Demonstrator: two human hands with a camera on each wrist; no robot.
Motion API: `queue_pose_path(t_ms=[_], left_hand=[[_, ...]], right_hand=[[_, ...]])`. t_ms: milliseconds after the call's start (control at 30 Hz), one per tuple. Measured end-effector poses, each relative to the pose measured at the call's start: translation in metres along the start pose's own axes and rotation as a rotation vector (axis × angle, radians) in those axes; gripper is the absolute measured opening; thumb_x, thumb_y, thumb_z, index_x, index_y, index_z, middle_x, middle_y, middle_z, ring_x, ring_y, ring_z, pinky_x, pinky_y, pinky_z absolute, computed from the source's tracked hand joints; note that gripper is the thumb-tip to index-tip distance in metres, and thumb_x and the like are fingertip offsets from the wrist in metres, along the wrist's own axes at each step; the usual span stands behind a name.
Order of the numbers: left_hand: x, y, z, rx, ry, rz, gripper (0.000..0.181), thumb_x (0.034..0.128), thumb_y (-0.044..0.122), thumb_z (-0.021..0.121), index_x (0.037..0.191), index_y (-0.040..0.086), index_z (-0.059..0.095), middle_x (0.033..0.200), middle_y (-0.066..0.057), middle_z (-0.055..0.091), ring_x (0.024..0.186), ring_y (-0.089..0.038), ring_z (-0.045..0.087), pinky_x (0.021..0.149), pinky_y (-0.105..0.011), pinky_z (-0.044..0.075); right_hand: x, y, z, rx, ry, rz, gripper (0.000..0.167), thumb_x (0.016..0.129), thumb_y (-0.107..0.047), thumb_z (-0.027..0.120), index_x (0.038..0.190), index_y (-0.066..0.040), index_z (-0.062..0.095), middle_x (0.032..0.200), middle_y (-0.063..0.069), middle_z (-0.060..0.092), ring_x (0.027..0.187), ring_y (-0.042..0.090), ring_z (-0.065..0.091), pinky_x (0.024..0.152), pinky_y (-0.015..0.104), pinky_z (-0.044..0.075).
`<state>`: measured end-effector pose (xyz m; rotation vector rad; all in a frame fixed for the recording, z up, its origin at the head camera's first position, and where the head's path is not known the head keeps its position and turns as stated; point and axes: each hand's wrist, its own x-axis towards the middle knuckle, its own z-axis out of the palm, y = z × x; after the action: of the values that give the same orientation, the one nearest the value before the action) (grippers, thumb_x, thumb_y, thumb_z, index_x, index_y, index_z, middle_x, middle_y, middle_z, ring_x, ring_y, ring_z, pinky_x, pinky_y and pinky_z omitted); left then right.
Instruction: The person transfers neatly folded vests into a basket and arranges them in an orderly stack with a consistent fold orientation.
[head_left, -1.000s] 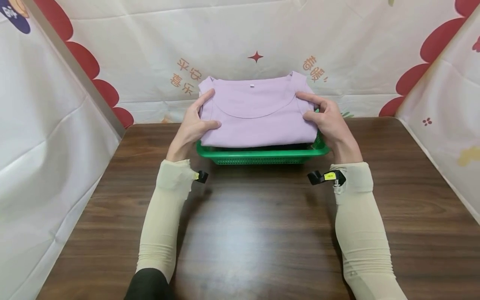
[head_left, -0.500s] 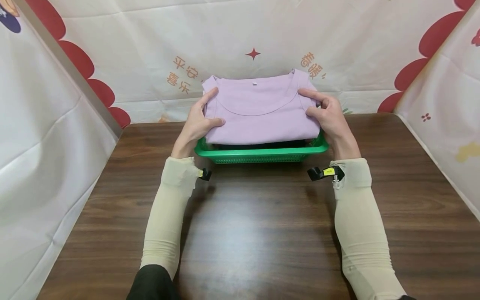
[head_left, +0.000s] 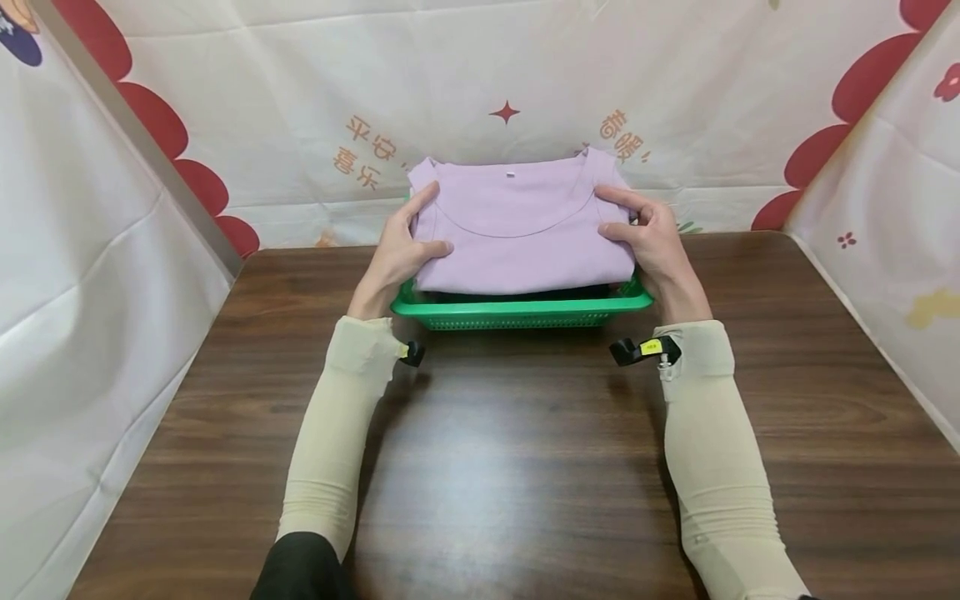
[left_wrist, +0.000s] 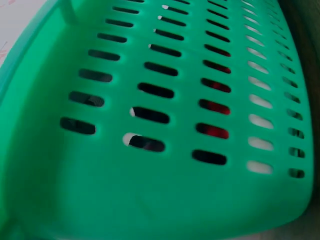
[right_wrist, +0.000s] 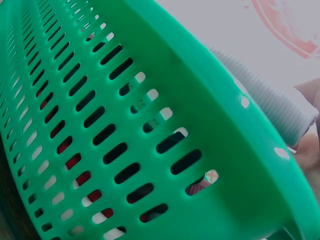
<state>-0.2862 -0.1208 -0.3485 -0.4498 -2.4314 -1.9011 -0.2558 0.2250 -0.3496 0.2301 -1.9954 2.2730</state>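
Observation:
A folded lilac shirt, its round neckline and small label facing up, lies over the green plastic basket in the head view. My left hand holds its left side, thumb and forefinger spread on top of the cloth. On the right side my right hand grips it in a similar way; the other fingers of both hands are mostly hidden. A strip of the shirt and part of the right hand show beyond the rim in the right wrist view. From the left wrist, only the slotted basket wall is plain.
Dark, red and white things show through the basket's slots; their kind is unclear. The basket stands at the back of a brown wooden table. A white printed cloth hangs behind the table, with more cloth at both sides.
The shirt and both hands rose slightly and shifted a little right, then sank slightly in the last half second. The right thumb sits a little further inward. Both hands keep their hold.

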Motion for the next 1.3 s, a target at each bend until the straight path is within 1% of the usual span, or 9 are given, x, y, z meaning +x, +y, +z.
queue_pose_path(t_ms=[233, 500, 600, 800, 933, 1033, 1100, 1200, 1300], left_hand=[[0.0004, -0.0047, 0.0009, -0.014, -0.009, -0.007, 0.089, 0.0792, -0.008, 0.075, 0.159, 0.016, 0.042, 0.167, 0.005, 0.037, 0.156, -0.005, 0.023, 0.128, -0.030, 0.019], [-0.0010, -0.0056, 0.0015, 0.010, -0.031, -0.027, 0.086, 0.0818, -0.006, 0.075, 0.159, 0.016, 0.042, 0.167, 0.004, 0.038, 0.157, -0.007, 0.022, 0.129, -0.030, 0.018], [-0.0005, -0.0071, 0.0020, 0.017, -0.040, -0.022, 0.084, 0.0829, -0.006, 0.074, 0.158, 0.014, 0.043, 0.166, 0.002, 0.039, 0.157, -0.007, 0.023, 0.129, -0.029, 0.018], [-0.0006, -0.0060, 0.0022, 0.015, -0.053, -0.039, 0.085, 0.0822, -0.008, 0.072, 0.159, 0.014, 0.042, 0.167, 0.002, 0.038, 0.156, -0.007, 0.023, 0.129, -0.029, 0.019], [-0.0009, -0.0054, 0.0030, 0.023, -0.060, -0.028, 0.088, 0.0789, -0.010, 0.068, 0.159, 0.014, 0.041, 0.168, 0.002, 0.036, 0.156, -0.007, 0.022, 0.128, -0.031, 0.021], [-0.0018, -0.0053, 0.0033, 0.033, -0.066, -0.015, 0.090, 0.0774, -0.012, 0.066, 0.159, 0.014, 0.040, 0.168, 0.001, 0.035, 0.157, -0.007, 0.020, 0.128, -0.033, 0.022], [-0.0024, -0.0052, 0.0033, 0.034, -0.068, -0.013, 0.090, 0.0775, -0.012, 0.066, 0.159, 0.014, 0.040, 0.168, 0.001, 0.035, 0.157, -0.007, 0.019, 0.128, -0.033, 0.022], [-0.0031, -0.0054, 0.0032, 0.027, -0.060, -0.014, 0.089, 0.0776, -0.013, 0.065, 0.159, 0.013, 0.041, 0.167, 0.000, 0.036, 0.157, -0.007, 0.019, 0.128, -0.033, 0.022], [-0.0030, -0.0058, 0.0028, 0.018, -0.047, -0.013, 0.087, 0.0773, -0.014, 0.064, 0.158, 0.012, 0.043, 0.167, 0.000, 0.038, 0.156, -0.006, 0.020, 0.127, -0.032, 0.022]], right_hand=[[-0.0005, -0.0004, -0.0001, -0.021, -0.022, 0.043, 0.052, 0.093, 0.008, 0.065, 0.144, 0.002, 0.057, 0.163, 0.009, 0.034, 0.131, 0.017, 0.039, 0.092, 0.016, 0.051], [-0.0014, 0.0002, -0.0004, -0.020, -0.030, 0.078, 0.052, 0.095, 0.005, 0.064, 0.146, 0.000, 0.056, 0.164, 0.008, 0.032, 0.133, 0.017, 0.039, 0.090, 0.015, 0.052], [-0.0009, 0.0004, -0.0003, -0.028, -0.029, 0.083, 0.052, 0.095, 0.005, 0.063, 0.146, -0.001, 0.056, 0.164, 0.007, 0.032, 0.133, 0.017, 0.040, 0.091, 0.015, 0.051], [-0.0001, -0.0001, 0.0012, -0.073, -0.026, 0.080, 0.052, 0.095, 0.005, 0.063, 0.147, 0.000, 0.056, 0.165, 0.008, 0.032, 0.135, 0.017, 0.039, 0.093, 0.015, 0.048], [0.0012, -0.0004, 0.0023, -0.181, -0.015, 0.073, 0.054, 0.094, 0.007, 0.062, 0.147, 0.002, 0.054, 0.166, 0.010, 0.033, 0.142, 0.017, 0.034, 0.105, 0.018, 0.042], [0.0025, 0.0004, 0.0038, -0.310, -0.010, 0.055, 0.054, 0.094, 0.006, 0.062, 0.147, 0.001, 0.054, 0.165, 0.011, 0.037, 0.145, 0.015, 0.033, 0.115, 0.026, 0.036], [0.0033, 0.0012, 0.0047, -0.371, -0.007, 0.045, 0.054, 0.094, 0.004, 0.062, 0.147, 0.001, 0.055, 0.163, 0.012, 0.040, 0.145, 0.014, 0.033, 0.119, 0.031, 0.033], [0.0041, 0.0022, 0.0054, -0.398, 0.000, 0.040, 0.053, 0.093, 0.004, 0.062, 0.146, 0.000, 0.056, 0.162, 0.013, 0.042, 0.144, 0.014, 0.035, 0.121, 0.035, 0.032], [0.0042, 0.0017, 0.0065, -0.417, 0.003, 0.039, 0.053, 0.093, 0.004, 0.063, 0.146, 0.000, 0.057, 0.162, 0.012, 0.042, 0.146, 0.014, 0.034, 0.123, 0.036, 0.031]])
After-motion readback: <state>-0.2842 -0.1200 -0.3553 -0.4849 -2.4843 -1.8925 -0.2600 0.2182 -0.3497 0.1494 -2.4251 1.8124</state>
